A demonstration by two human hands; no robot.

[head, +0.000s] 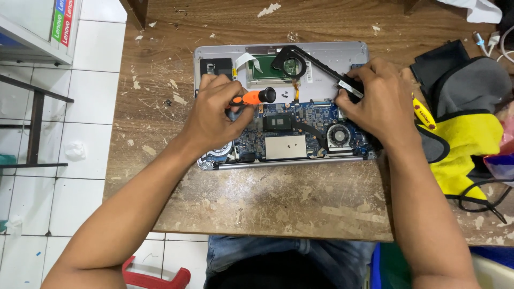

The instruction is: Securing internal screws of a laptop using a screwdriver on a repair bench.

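A white box [37,27] stood far off to the left of the fingers [225,88], up in the corner, beyond the edge of the worktop [267,198]. On its side ran three small label strips [64,18], one blue, one red and one green, side by side and slanted. Just right of the fingers of the other hand [356,80] lay a thin yellow tag [423,113] with dark print, resting against a grey and yellow cloth [471,139].
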